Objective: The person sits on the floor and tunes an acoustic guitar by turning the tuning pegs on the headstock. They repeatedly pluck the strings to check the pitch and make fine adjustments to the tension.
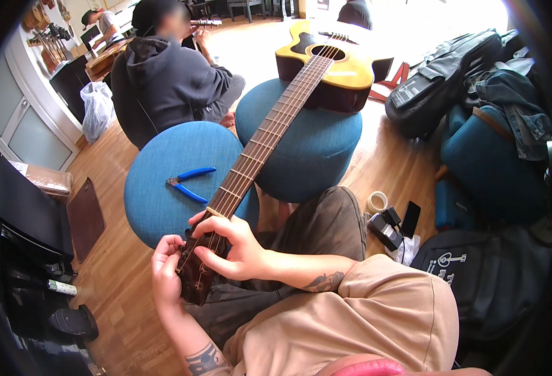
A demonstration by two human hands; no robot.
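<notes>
An acoustic guitar (326, 59) with a yellow top and dark sides lies face up, its body resting on a round blue stool (301, 147). Its neck slants down toward me, and the dark headstock (194, 285) lies above my lap. At the headstock's left edge, the fingers of my left hand (166, 269) are pinched on a tuning peg. My right hand (235, 244) lies across the headstock just below the nut, thumb and fingers closed about it over the strings. Blue-handled cutters (189, 184) rest with handles apart on the nearer round blue stool (154, 156).
A person in a dark hoodie (163, 78) sits ahead, playing a guitar. On the right are black gig bags (442, 81), a blue chair (489, 166) with a denim garment, a tape roll (377, 201) and a phone (410, 218). A black glossy cabinet (25, 200) stands left.
</notes>
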